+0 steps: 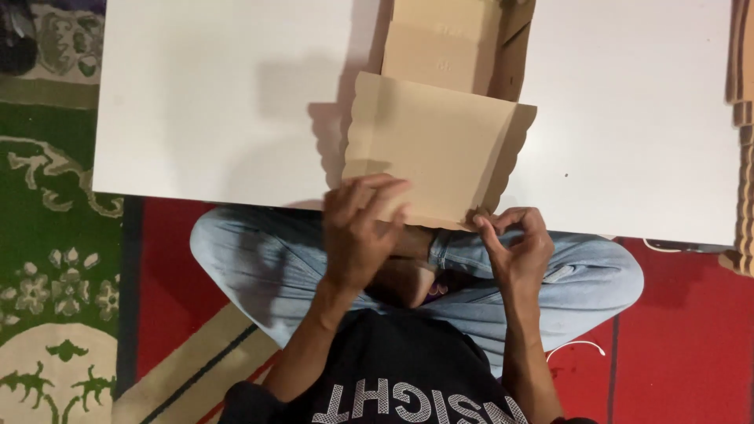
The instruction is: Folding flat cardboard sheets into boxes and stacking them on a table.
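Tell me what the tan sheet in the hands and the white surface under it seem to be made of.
Tan sheet: probably thin cardboard or kraft paperboard, matte, with scalloped side edges and fold creases; both hands, left hand and right hand, pinch its near edge. White surface: smooth, flat, slightly satin, likely a laminated board or low tabletop; the exact material is unclear.

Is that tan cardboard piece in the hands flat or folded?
Partly folded: the tan cardboard piece has its right scalloped flap bent up, pinched by the right hand.

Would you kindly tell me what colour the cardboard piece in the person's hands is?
Plain light tan, with scalloped side edges; the cardboard piece shows best in the head view.
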